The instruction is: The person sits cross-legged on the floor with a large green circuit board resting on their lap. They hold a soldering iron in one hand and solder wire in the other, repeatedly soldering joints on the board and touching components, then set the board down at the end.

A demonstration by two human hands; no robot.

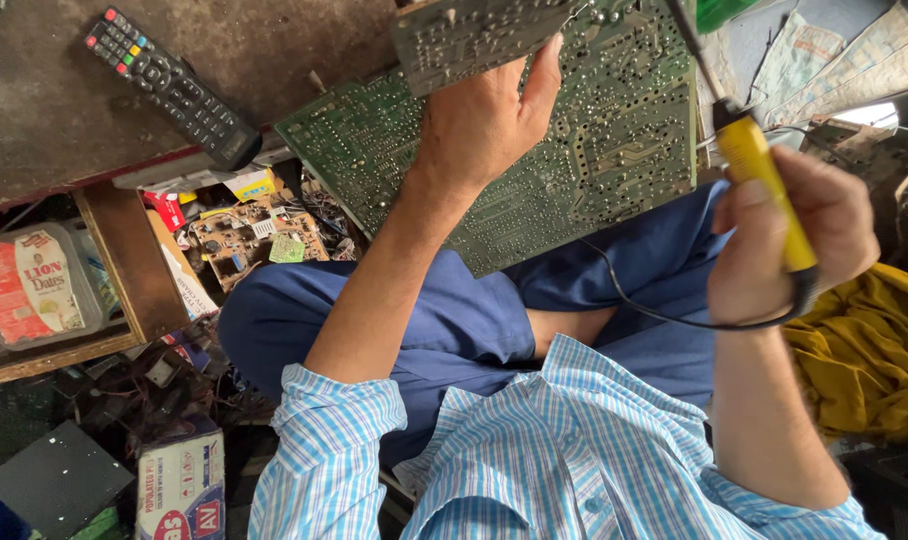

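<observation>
1. Large green circuit board point(574, 150): propped tilted over the lap, solder side up; judged light, stiff and thin, brittle at joints and tracks; best taken at bare edges, never by the soldered points.
2. Smaller circuit board point(464, 40): held above the large board, overlapping its upper edge; probably equally light and fragile.
3. Left hand point(484, 120): closed on the smaller board, thumb laid along its lower edge, remaining fingers hidden behind.
4. Right hand point(794, 240): wrapped firmly round the yellow handle of a soldering iron point(764, 180); rigid tool, tip presumably hot, grip confined to the handle; black cord point(664, 310) looping from the handle's end across the lap; tip out of view past the top edge.
5. Clear plastic tub point(34, 285) on a wooden shelf at left: red-labelled packet inside; lid state unclear.
6. Cardboard box point(182, 485) at lower left: contents not visible.
7. Remote control point(174, 85): flat on the dark worktop, well apart from both hands.
</observation>
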